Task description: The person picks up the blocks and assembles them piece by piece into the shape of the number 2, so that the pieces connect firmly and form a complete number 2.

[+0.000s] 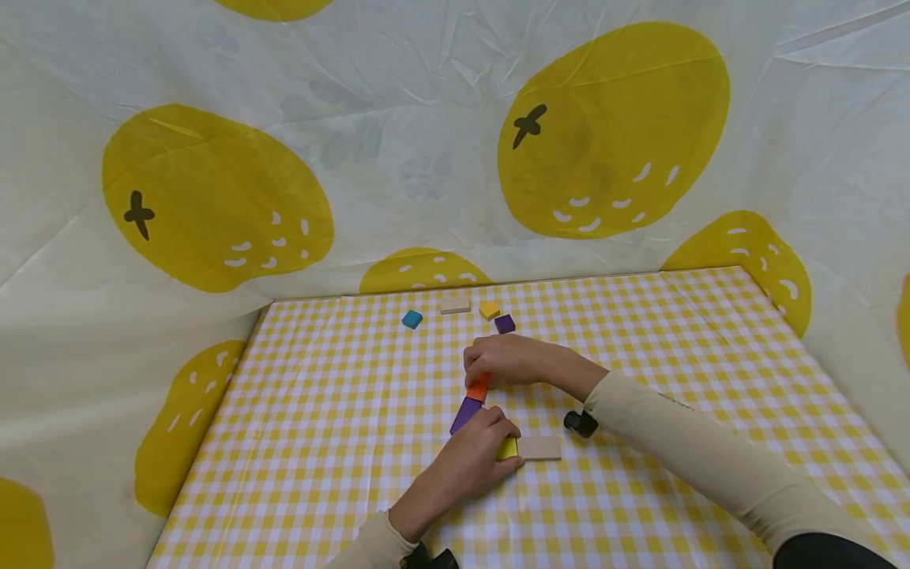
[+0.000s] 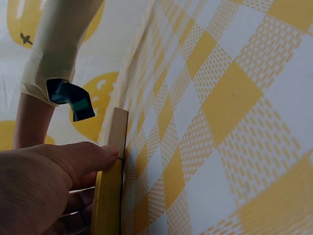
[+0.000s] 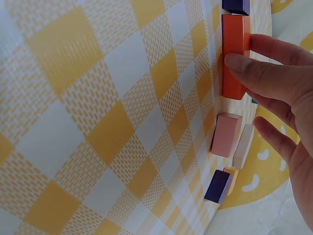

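Observation:
My right hand [image 1: 506, 359] pinches an orange block [image 3: 234, 36] between thumb and fingers, down at the checked cloth. In the head view the orange block's near end meets a purple block [image 1: 465, 415], which slants down towards my left hand [image 1: 469, 452]. That hand has its thumb and fingers around a yellow block [image 2: 107, 198], partly covered in the head view. A plain wooden block [image 1: 540, 448] lies end to end with the yellow one, and the left thumb tip sits right at their joint in the left wrist view.
Towards the back lie a blue block [image 1: 411, 319], another wooden block [image 1: 455, 305], a small yellow block [image 1: 489, 310] and a dark purple block [image 1: 505, 323]. A pink block [image 3: 226, 134] shows in the right wrist view. A patterned curtain [image 1: 426, 158] hangs behind the table.

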The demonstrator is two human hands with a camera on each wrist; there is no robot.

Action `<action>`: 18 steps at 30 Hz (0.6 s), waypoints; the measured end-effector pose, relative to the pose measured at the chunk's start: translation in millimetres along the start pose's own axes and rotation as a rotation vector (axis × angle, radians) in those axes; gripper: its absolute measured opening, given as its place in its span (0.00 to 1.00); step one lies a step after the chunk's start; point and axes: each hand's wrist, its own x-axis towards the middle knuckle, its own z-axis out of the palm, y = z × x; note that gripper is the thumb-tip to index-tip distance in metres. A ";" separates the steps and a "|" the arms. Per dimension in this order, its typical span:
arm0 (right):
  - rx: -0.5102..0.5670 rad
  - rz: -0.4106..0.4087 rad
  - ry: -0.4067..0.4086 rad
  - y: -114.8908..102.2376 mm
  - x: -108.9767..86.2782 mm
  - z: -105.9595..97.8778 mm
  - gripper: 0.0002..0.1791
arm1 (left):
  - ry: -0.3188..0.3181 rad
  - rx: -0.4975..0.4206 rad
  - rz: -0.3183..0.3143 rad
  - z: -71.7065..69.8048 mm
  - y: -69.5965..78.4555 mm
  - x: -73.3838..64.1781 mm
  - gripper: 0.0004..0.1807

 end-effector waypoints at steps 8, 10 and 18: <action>-0.018 0.017 0.004 2.7 -3.4 -3.5 0.15 | 0.014 0.003 0.013 -0.2 0.2 -0.6 0.14; -0.027 0.030 0.011 4.4 -5.2 -5.4 0.17 | 0.014 0.003 0.011 0.0 0.2 -0.4 0.15; -0.069 0.071 0.055 14.0 -15.0 -10.5 0.17 | -0.008 0.019 -0.004 -0.4 0.7 0.0 0.14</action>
